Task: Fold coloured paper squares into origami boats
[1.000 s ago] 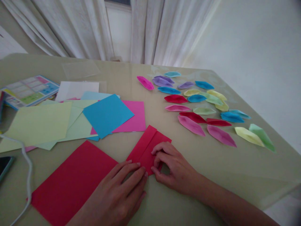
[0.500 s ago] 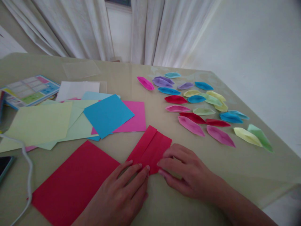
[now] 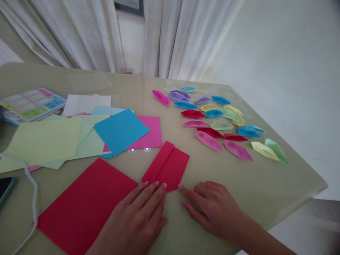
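A small piece of red folded paper (image 3: 170, 166) lies flat on the table, with one narrow strip folded along its left side. My left hand (image 3: 140, 212) lies with fingers stretched, its fingertips pressing on the paper's lower left edge. My right hand (image 3: 212, 205) touches the paper's lower right corner with the tip of the index finger; its thumb is apart and the other fingers are loosely bent. A larger sheet of red paper (image 3: 87, 202) lies at the left, partly under my left hand and forearm.
Several folded paper boats (image 3: 208, 140) in many colours cover the right back of the table. A blue square sheet (image 3: 120, 131) tops a pile of pastel papers (image 3: 47, 138) at the left. A white cable (image 3: 34, 198) and a phone (image 3: 6, 186) lie at the left edge.
My right hand has moved slightly down, from the folded paper's right side to its lower right corner, with the index finger now extended. My left hand stays on the paper. The view has shifted slightly.
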Action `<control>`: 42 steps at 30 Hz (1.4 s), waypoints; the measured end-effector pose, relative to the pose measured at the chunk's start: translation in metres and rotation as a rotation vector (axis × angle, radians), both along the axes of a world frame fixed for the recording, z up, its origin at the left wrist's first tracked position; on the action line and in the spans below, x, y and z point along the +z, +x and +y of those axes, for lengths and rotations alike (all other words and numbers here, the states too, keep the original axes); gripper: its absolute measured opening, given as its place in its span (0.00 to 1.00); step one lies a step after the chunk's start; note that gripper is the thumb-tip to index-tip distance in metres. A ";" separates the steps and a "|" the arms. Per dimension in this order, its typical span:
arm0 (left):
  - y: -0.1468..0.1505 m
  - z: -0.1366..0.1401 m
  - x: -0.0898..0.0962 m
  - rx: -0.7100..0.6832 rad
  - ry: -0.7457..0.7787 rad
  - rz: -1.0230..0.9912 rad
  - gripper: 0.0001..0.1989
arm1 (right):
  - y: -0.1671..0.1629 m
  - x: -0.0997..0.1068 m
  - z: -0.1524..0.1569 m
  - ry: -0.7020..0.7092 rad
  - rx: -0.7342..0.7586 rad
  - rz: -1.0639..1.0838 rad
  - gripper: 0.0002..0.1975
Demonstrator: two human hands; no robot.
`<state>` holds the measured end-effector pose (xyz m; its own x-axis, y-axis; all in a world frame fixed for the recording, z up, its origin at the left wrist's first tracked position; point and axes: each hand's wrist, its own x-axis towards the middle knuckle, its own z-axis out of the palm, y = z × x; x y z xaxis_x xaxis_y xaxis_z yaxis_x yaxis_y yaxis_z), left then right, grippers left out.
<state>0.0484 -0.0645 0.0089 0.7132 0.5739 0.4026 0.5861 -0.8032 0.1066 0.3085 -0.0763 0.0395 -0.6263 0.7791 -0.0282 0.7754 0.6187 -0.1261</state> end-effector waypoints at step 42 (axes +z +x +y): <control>-0.028 0.027 -0.003 -0.009 -0.078 -0.037 0.19 | -0.002 -0.007 0.089 -0.046 0.412 0.348 0.12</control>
<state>0.0206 -0.0375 0.0058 0.7037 0.5985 0.3830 0.5737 -0.7965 0.1906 0.3070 0.0125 0.0330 -0.8580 0.4699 0.2072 0.3772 0.8504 -0.3668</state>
